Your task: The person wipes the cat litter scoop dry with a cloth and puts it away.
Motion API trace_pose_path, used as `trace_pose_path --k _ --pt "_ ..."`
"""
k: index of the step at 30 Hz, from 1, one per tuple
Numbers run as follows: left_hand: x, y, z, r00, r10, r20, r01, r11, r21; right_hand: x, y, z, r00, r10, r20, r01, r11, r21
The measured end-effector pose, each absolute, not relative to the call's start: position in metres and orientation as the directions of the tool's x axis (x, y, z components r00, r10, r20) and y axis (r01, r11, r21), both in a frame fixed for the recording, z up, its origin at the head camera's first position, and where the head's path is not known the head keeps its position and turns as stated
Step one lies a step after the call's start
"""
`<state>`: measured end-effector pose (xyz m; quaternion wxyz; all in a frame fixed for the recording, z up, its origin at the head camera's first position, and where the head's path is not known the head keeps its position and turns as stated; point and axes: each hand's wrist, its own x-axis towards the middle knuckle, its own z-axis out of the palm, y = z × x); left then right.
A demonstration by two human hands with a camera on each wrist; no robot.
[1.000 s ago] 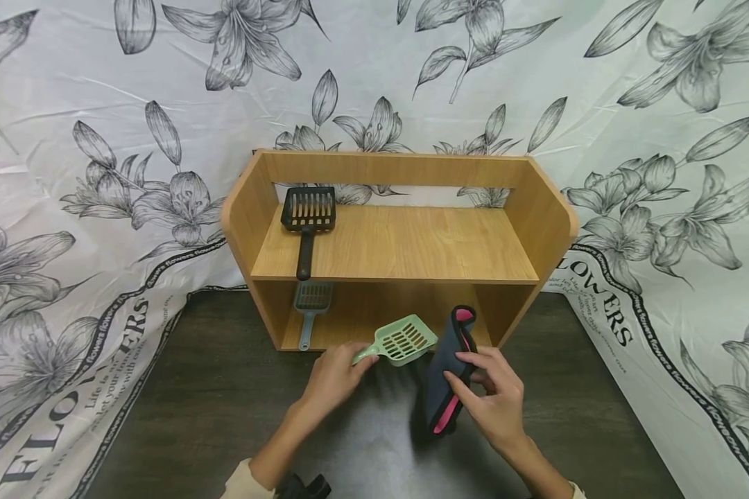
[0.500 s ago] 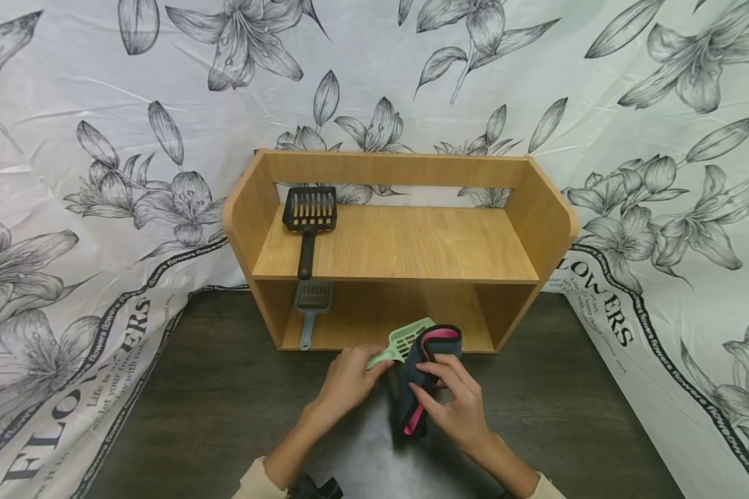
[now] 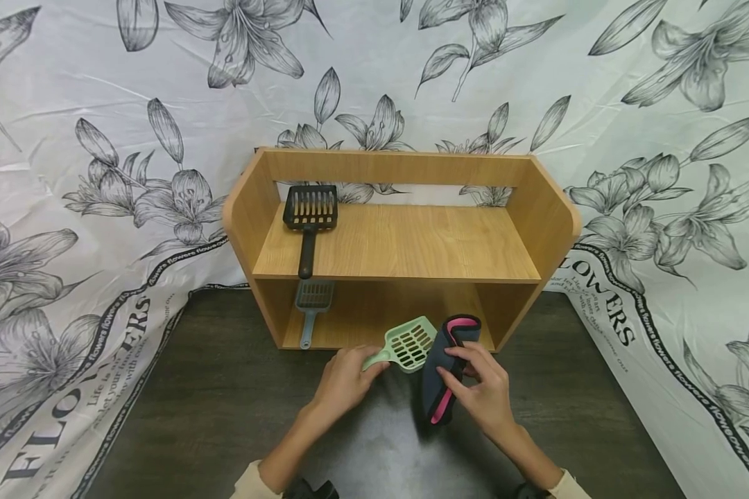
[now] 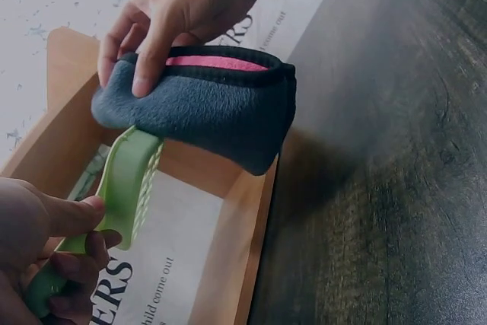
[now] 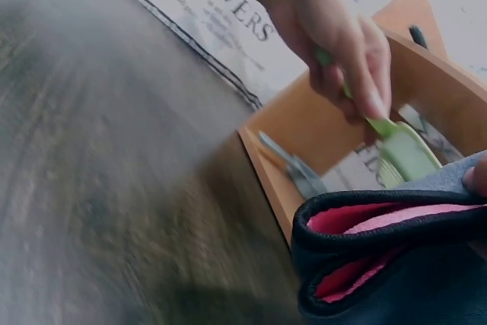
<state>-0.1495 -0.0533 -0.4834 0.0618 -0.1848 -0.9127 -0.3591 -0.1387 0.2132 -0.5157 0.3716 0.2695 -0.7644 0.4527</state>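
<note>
My left hand [image 3: 346, 380] grips the handle of a light green slotted litter scoop [image 3: 410, 344], whose head points right, raised in front of the shelf. My right hand [image 3: 482, 388] pinches a folded cloth [image 3: 438, 374], dark grey outside and pink inside with black edging, between thumb and fingers. In the left wrist view the cloth [image 4: 205, 108] overlaps the end of the scoop's head [image 4: 129, 180]. From the right wrist, the folds of the cloth [image 5: 380, 222] show pink inside, while the scoop's head [image 5: 411, 156] stands right behind it, partly hidden.
A two-level wooden shelf [image 3: 406, 242] stands at the back of the dark table [image 3: 193, 416]. On its upper board lies a black slotted scoop [image 3: 309, 215], handle over the front edge. A grey-blue scoop [image 3: 313, 305] lies below it at the left. Flowered sheeting [image 3: 100, 277] surrounds the table.
The cloth swung left across the scoop's head half a second ago, then back right, baring the head again. My left hand has shifted slightly right since the first frame.
</note>
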Motion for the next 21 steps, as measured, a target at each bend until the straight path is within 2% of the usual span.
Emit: trace_pose_path --k 10,17,21 --pt "-0.153 -0.062 -0.486 -0.923 0.291 0.252 0.383 0.629 0.676 -0.143 0.241 -0.493 -0.598 -0.062 0.799 -0.73 0.453 -0.512" --pt "-0.162 -0.069 -0.492 -0.947 0.214 0.237 0.32 0.644 0.695 -0.147 0.276 -0.499 -0.579 -0.105 0.808 -0.709 0.555 -0.436" --pt "-0.168 -0.073 -0.498 -0.955 0.186 0.23 0.296 0.646 0.704 -0.147 0.294 -0.504 -0.562 -0.16 0.812 -0.728 0.562 -0.393"
